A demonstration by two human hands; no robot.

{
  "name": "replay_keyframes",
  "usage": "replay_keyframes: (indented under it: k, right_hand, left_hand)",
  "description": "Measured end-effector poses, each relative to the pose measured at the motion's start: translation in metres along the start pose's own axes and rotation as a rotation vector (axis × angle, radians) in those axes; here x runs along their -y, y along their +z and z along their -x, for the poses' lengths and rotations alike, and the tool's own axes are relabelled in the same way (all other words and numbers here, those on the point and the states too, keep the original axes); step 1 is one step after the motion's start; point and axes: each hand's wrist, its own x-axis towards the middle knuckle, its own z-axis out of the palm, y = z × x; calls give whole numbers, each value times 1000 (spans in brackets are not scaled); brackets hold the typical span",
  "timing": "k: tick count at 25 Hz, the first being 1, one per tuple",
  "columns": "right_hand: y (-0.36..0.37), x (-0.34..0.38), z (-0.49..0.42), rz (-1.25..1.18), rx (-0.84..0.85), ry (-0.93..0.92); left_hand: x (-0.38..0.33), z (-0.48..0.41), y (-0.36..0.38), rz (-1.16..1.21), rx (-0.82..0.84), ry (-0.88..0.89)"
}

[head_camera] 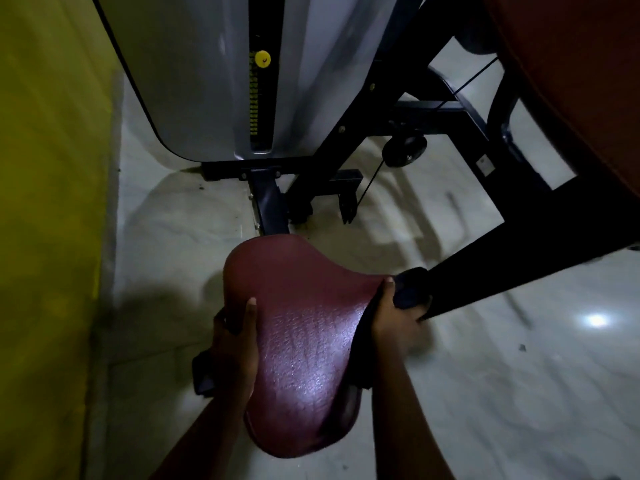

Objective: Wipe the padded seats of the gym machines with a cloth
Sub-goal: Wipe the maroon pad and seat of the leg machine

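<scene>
Centrally, maroon seat (pixel 304 341), saddle-shaped, grainy leather with a shiny glare patch, over pale floor (pixel 485 375). Left hand (pixel 235 348) grips seat's left edge: thumb on top, fingers wrapped round the rim. Right hand (pixel 391 317) at seat's right edge, fingers clenched on a dark cloth (pixel 412 285), which trails down along that edge. Grey weight stack (pixel 207 81) with yellow pin (pixel 262 59) stands beyond seat's far end.

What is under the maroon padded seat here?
Pale glossy floor shows around the maroon textured padded seat, and a dark metal post emerges at its far edge. The mount itself is hidden by the pad. The right hand grips a dark cloth at its right edge.
</scene>
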Motion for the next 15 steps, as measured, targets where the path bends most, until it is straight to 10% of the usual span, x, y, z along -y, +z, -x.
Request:
replay_keyframes:
  k: [5, 11, 15]
  right_hand:
    - [-11, -51, 91, 461, -15, -308]
    - [4, -26, 58, 299, -31, -231]
    - [-19, -81, 109, 494, 2, -531]
  left_hand:
    - [-1, 2, -4, 6, 31, -21]
    - [2, -4, 0, 24, -45, -46]
    - [3, -3, -1, 39, -44, -29]
